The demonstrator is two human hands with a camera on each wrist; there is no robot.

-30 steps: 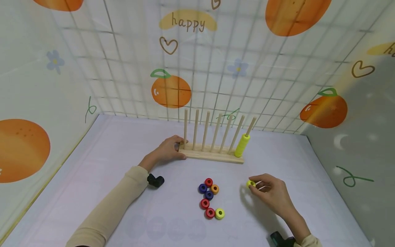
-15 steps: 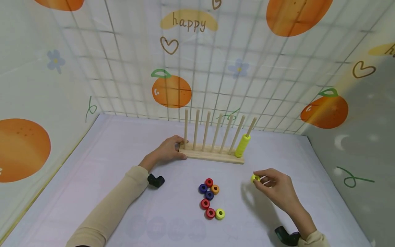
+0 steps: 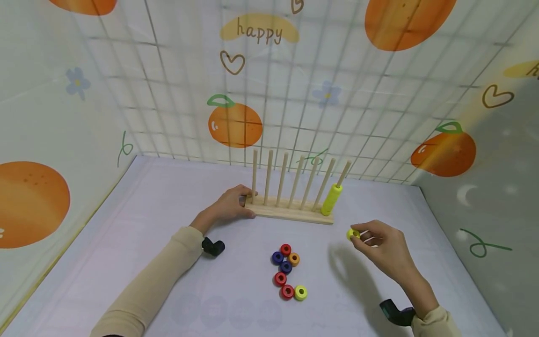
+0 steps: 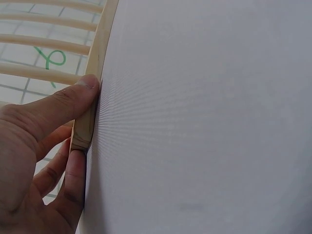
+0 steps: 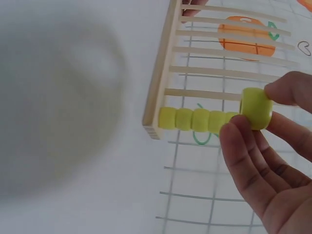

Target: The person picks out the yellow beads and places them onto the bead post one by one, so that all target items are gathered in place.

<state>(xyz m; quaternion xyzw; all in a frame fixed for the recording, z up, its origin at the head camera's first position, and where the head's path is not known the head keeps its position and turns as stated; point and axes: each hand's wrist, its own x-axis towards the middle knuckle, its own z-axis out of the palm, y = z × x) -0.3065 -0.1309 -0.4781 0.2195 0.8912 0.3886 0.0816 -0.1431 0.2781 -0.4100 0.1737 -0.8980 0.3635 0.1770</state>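
Observation:
A wooden peg rack (image 3: 290, 214) with a row of upright pegs stands toward the back of the table. Its rightmost peg carries a stack of yellow beads (image 3: 331, 200); the other pegs are bare. My left hand (image 3: 227, 203) grips the left end of the base, thumb on the front edge in the left wrist view. In front and to the right of the rack, my right hand (image 3: 385, 245) pinches a yellow bead (image 5: 256, 108) between thumb and fingers, above the table. The bead is apart from the pegs.
Loose beads lie on the table front centre: several red (image 3: 280, 279), two blue (image 3: 277, 258), an orange (image 3: 294, 259) and a yellow bead (image 3: 301, 293). Black wrist devices (image 3: 213, 246) sit on both arms. A printed curtain over a wire grid (image 3: 286, 93) rises behind the rack.
My right hand has moved right and away from me, toward the rack's depth, carrying the yellow bead. The left hand and the rack hold their place.

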